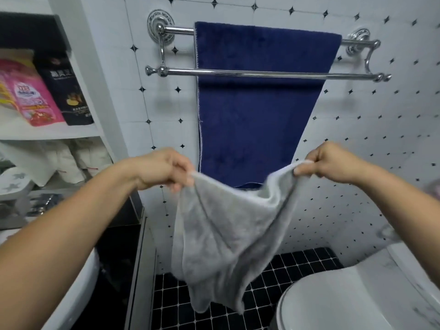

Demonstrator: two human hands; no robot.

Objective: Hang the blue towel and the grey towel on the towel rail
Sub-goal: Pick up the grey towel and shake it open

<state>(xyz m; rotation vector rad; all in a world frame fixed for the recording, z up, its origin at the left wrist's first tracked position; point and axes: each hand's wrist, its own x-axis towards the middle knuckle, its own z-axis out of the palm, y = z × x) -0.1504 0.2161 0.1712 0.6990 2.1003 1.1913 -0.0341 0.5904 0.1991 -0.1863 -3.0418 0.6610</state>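
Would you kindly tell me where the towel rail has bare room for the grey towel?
The front bar is bare end to end, between its left knob and right bracket. The back bar is crowded: the blue towel covers it, leaving only short stubs beside the wall mounts.

Blue towel [257,103] hangs over rear bar of chrome double towel rail [262,73], upper centre; front bar crosses in front of it. Left hand [166,166] & right hand [333,163], mid frame, each pinch top corner of grey towel [223,234]; towel sags btwn them, hangs low over black floor tiles [297,260]. Upper left: shelf [47,132] w/ pink packet [31,101] beside black packet [66,91]. Lower right: white toilet [345,301]. Wall: white tiles w/ black diamonds.
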